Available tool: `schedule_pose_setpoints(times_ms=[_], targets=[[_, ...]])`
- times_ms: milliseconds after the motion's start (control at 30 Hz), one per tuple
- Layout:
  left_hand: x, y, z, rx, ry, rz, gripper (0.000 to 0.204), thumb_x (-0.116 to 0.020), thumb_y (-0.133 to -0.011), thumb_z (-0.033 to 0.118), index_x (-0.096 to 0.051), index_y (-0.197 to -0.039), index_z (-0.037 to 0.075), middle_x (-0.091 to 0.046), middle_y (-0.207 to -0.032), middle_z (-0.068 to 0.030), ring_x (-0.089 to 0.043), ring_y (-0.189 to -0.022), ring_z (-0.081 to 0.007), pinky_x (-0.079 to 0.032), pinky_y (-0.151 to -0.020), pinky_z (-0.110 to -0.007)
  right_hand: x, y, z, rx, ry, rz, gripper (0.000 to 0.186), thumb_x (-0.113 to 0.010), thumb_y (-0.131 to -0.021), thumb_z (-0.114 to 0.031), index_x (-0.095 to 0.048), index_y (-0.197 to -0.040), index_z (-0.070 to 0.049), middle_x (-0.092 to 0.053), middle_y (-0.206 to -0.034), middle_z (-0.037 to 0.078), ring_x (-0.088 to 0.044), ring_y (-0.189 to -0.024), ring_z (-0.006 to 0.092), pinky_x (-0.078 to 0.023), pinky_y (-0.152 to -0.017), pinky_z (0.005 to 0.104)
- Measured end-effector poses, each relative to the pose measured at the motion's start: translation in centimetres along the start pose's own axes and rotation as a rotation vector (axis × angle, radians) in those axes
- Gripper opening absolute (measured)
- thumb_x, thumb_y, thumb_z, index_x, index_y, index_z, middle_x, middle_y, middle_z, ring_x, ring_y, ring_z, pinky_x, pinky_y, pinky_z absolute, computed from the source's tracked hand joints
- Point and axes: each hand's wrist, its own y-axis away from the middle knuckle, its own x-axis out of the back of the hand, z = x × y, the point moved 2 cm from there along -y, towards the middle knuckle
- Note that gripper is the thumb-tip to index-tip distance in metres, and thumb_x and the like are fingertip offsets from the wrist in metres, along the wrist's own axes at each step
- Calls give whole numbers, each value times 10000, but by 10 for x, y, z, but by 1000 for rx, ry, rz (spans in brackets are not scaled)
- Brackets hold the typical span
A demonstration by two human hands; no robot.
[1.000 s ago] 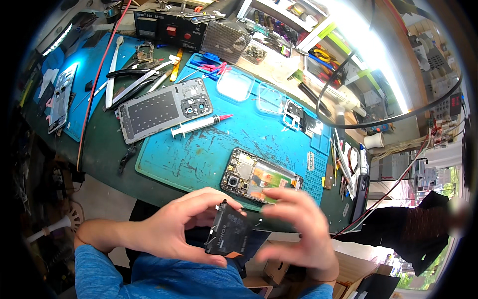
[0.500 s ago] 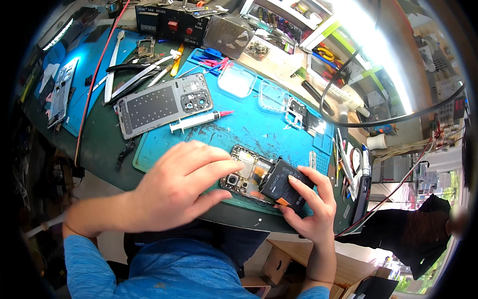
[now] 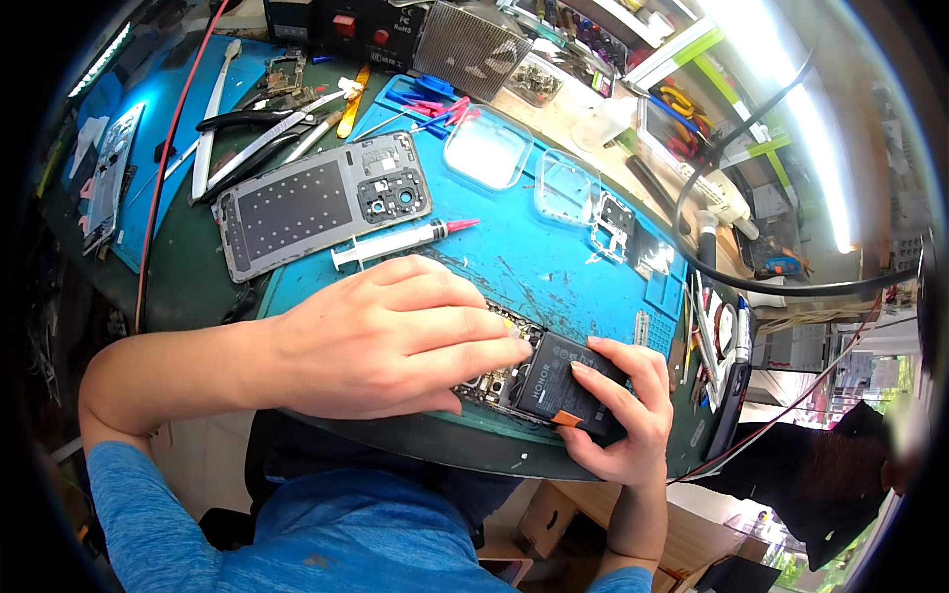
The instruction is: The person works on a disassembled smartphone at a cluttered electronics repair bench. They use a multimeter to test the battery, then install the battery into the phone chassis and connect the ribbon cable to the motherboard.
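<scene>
Closely, a person in a blue shirt (image 3: 346,529) works at a bench, both hands at an opened phone (image 3: 496,383) near the front edge of a blue mat (image 3: 514,247). The right hand (image 3: 633,410) is closed on a black battery (image 3: 565,381), thumb at its near edge and fingers across its top and far side. The battery, with an orange tab (image 3: 566,418) at one corner, lies over the phone's right-hand part. The left hand (image 3: 386,341) arches over the other end, its fingertips beside the battery's left edge; whether they pinch anything cannot be told. The two hands are apart, the battery between them.

Beyond, a syringe (image 3: 395,243) with a pink tip lies beside a gray phone cover (image 3: 297,210). Two clear plastic boxes (image 3: 486,146) sit toward the back of the mat, and a white brush (image 3: 211,124) rests to the left. A black cable (image 3: 791,285) loops at right, below a bright lamp (image 3: 820,163).
</scene>
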Motion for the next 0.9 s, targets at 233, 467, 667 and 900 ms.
schedule_pose_setpoints(times_ms=[233, 467, 667, 900], targets=[[-5, 0, 0, -50, 28, 43, 610, -813, -921, 246, -668, -1480, 49, -717, -1285, -56, -669, -1183, -236, -527, -1028, -412, -2, -2, -1, -1, -24, 0, 605, -896, -625, -180, -836, -1220, -86, -726, -1331, 180, -655, -1091, 346, -534, -958, 450], [-7, 0, -1, -45, 41, 40, 626, -822, -897, 217, -668, -1478, 44, -717, -1286, -52, -668, -1186, -234, -527, -1038, -409, -3, -2, 1, 7, -29, 7, 605, -904, -628, -192, -836, -1220, -88, -726, -1330, 184, -649, -1087, 344, -532, -949, 444], [-6, 0, -2, -23, 87, 35, 565, -799, -921, 203, -690, -1454, 54, -726, -1274, -46, -672, -1183, -223, -530, -1030, -391, -4, 2, -1, 15, -17, 37, 608, -907, -620, -206, -842, -1214, -99, -731, -1332, 170, -645, -1067, 337, -533, -941, 441], [-10, 0, 4, -89, -21, 80, 482, -741, -946, 150, -727, -1427, 108, -750, -1179, -21, -682, -1133, -194, -527, -1014, -356, -5, 0, -1, 10, -25, 12, 614, -908, -613, -213, -845, -1215, -111, -730, -1344, 155, -637, -1059, 331, -530, -946, 438]])
